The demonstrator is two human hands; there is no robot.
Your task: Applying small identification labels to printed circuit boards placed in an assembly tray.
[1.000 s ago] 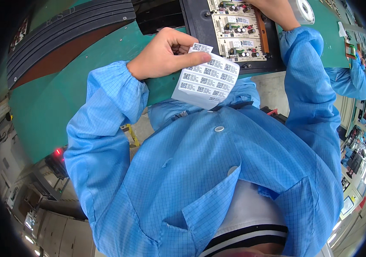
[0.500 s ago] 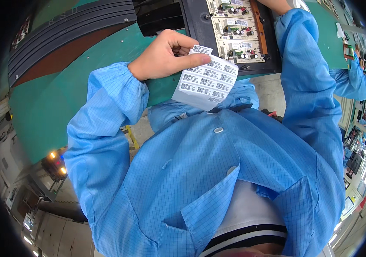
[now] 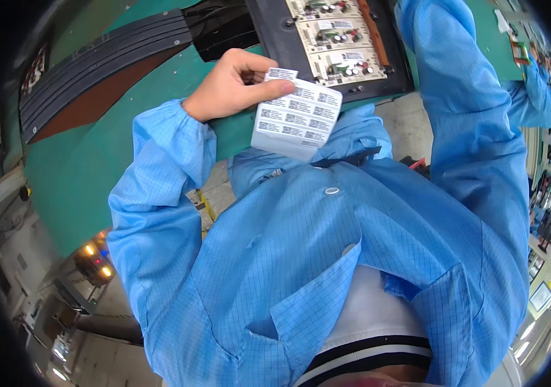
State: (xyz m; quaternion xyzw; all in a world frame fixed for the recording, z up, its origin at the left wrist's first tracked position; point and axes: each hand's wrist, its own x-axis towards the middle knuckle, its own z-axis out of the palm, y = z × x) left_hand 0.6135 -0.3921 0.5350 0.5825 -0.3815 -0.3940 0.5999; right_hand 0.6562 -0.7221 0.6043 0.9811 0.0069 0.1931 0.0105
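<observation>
Between thumb and fingers, my left hand (image 3: 236,87) pinches a white sheet of stickers (image 3: 298,119) printed with rows of small square codes. The sheet hangs curled over the table's near edge, in front of my body. Just beyond it lies a black tray (image 3: 280,42) bearing several cream circuit boards (image 3: 346,68) with capacitors and green parts. A brown bar (image 3: 373,35) runs along the boards' right side. My right arm reaches forward past the tray's right side, and its hand lies beyond the upper edge of the picture.
A green mat (image 3: 75,187) covers the table. At the left stands a dark ridged panel (image 3: 107,68) with a brown face. On the far right, another person's blue sleeve (image 3: 537,97) shows beside the table. Lit orange lamps (image 3: 98,258) glow below the table's left edge.
My right hand has gone out of the picture at the top. The view has shifted, so the tray and the sticker sheet appear further left. My left hand keeps its pinch.
</observation>
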